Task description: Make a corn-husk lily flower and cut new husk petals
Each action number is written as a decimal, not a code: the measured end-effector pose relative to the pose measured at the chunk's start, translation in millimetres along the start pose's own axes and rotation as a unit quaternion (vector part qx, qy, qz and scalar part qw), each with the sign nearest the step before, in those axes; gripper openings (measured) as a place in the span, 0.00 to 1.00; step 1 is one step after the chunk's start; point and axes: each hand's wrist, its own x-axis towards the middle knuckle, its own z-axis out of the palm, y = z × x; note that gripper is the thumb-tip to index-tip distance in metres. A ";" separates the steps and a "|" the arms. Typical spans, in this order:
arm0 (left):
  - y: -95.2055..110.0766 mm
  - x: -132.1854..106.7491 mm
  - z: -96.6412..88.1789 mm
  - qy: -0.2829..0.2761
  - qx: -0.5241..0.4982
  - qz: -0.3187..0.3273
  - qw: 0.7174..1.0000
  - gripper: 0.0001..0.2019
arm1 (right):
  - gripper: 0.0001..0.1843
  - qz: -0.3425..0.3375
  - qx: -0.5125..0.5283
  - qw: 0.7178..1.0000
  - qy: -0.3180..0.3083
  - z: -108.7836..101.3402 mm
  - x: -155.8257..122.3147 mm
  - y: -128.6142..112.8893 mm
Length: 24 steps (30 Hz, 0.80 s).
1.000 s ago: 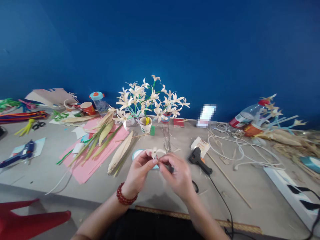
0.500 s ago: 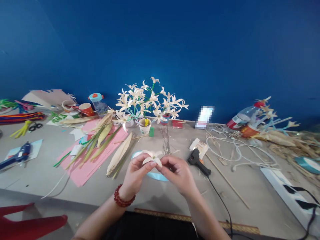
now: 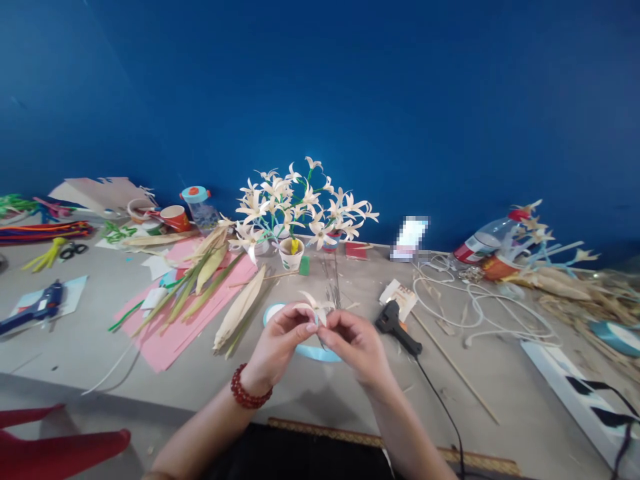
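Between my two hands is a cream-white handmade flower [image 3: 320, 308] with several curled petals. My left hand [image 3: 289, 333], with red beads at the wrist, pinches its base between thumb and forefinger. From the other side, the fingertips of my right hand [image 3: 355, 343] close on the flower's lower right part. A short bit of light blue shows at the base; the rest is hidden by my fingers. Below the hands, a roll of light blue ribbon [image 3: 320, 353] lies on the table, partly covered. Thin wires [image 3: 332, 283] lie just beyond.
White flowers in a paper cup [image 3: 291, 257] stand at the back. A black glue gun [image 3: 399, 327] and a wooden stick [image 3: 457, 363] lie right. Corn husks [image 3: 240, 310] and pink paper [image 3: 163, 347] lie left. A power strip [image 3: 575, 400] sits far right.
The flower has tipped from facing me to more upright and side-on, its petals now pointing up and right. Both hands stay nearly in place, with slightly shifted fingertips.
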 end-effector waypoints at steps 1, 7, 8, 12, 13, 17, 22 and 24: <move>0.0 -0.2 0.4 0.000 0.004 0.005 1.000 0.07 | 0.15 -0.004 -0.008 1.000 0.006 0.2 0.0 0.8; 3.3 -0.9 1.2 0.014 0.032 0.023 0.999 0.06 | 0.15 0.018 0.000 1.000 0.005 0.1 0.0 -0.1; 3.7 -1.0 1.5 0.013 0.038 0.022 0.999 0.06 | 0.15 0.029 0.013 0.999 0.003 -0.3 0.2 -0.9; 4.1 -1.4 2.8 -0.008 0.033 0.010 0.999 0.06 | 0.18 0.085 0.075 0.993 -0.021 -2.7 2.2 -2.3; 3.8 -1.3 2.7 -0.014 0.028 0.008 0.999 0.06 | 0.18 0.101 0.085 0.991 -0.027 -3.5 2.8 -2.0; 1.7 0.5 -0.5 -0.035 0.002 -0.010 0.999 0.07 | 0.19 0.137 0.111 0.983 -0.053 -5.5 4.6 0.4; -1.8 2.1 -4.9 -0.039 -0.005 -0.012 0.999 0.07 | 0.19 0.096 0.113 0.988 -0.043 -3.6 4.6 1.2; -2.6 1.8 -5.3 -0.031 0.015 0.005 0.999 0.08 | 0.18 0.067 0.078 0.994 -0.028 -2.3 4.0 0.9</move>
